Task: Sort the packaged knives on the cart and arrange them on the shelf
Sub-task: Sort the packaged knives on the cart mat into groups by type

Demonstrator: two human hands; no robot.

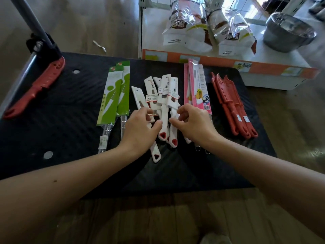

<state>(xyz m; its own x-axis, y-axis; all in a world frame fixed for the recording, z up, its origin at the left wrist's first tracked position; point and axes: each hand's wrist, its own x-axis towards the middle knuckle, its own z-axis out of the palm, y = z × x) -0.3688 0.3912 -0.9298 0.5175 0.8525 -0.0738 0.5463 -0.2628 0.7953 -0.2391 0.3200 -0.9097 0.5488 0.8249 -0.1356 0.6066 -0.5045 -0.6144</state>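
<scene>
White knives [165,95] are mid-sort on the cart [70,164]; our left hand [140,125] and right hand [195,124] each pinch their handles. Next, we judge, the pile needs squaring.

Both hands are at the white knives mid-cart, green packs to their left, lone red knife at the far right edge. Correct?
No: the head view shows the lone red knife at the cart's far left edge. The rest holds.
</scene>
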